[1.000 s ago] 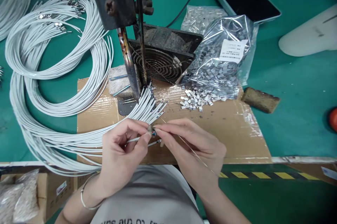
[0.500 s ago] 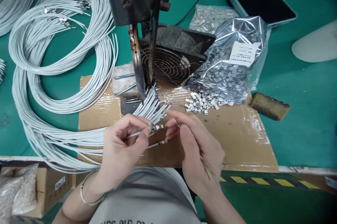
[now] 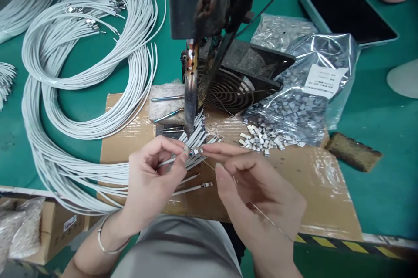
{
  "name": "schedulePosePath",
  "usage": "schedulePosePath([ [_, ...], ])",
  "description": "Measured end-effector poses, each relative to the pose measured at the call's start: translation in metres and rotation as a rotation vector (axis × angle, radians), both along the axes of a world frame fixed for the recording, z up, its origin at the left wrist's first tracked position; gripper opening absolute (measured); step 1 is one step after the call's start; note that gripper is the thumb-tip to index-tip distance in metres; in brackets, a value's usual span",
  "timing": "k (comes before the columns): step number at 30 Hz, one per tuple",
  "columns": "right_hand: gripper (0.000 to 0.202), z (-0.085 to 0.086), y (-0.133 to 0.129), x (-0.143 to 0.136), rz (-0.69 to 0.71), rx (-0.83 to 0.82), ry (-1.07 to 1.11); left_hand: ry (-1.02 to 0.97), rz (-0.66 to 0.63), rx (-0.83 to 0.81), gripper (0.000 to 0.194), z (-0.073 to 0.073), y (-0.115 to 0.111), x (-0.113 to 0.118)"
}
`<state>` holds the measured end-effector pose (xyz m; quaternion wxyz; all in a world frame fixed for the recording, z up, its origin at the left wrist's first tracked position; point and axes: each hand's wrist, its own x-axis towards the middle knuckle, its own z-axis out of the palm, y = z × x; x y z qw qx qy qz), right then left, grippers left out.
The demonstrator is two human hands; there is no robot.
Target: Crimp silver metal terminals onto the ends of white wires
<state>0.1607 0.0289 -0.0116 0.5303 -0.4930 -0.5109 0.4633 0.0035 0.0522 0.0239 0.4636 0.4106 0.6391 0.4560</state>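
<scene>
Pinched between thumb and forefinger of my left hand (image 3: 160, 177) is a white cable with a small metal connector (image 3: 197, 151) at its end. My right hand (image 3: 261, 191) has a thin solder wire (image 3: 266, 217) running across its palm, its tip near the connector, and the fingertips reach that connector. Just above my hands stands the soldering iron (image 3: 191, 90), its tip over a fan of white cable ends (image 3: 197, 132). Below lies another cable with a connector (image 3: 206, 185) on the cardboard (image 3: 313, 191).
Coiled white cables (image 3: 48, 108) cover the left. Behind the iron is a black fan (image 3: 228, 90). Loose metal connectors (image 3: 264, 138), a plastic bag of parts (image 3: 300, 103), a brown sponge (image 3: 354, 151) and a phone (image 3: 349, 12) lie to the right.
The view has shifted, so the table things appear further right. My right forefinger has extended to the connector in my left hand, and the solder wire now runs clearly across my right palm.
</scene>
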Motion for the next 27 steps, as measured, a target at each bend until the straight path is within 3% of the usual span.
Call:
schedulePosePath([
  [18,0.023,0.011,0.016,-0.012,-0.076,-0.07,0.048,0.055,0.022,0.058,0.011,0.001,0.008,-0.004],
  [27,0.025,0.005,0.018,-0.01,-0.057,-0.024,0.031,0.058,0.027,0.075,0.011,0.003,0.012,-0.004],
])
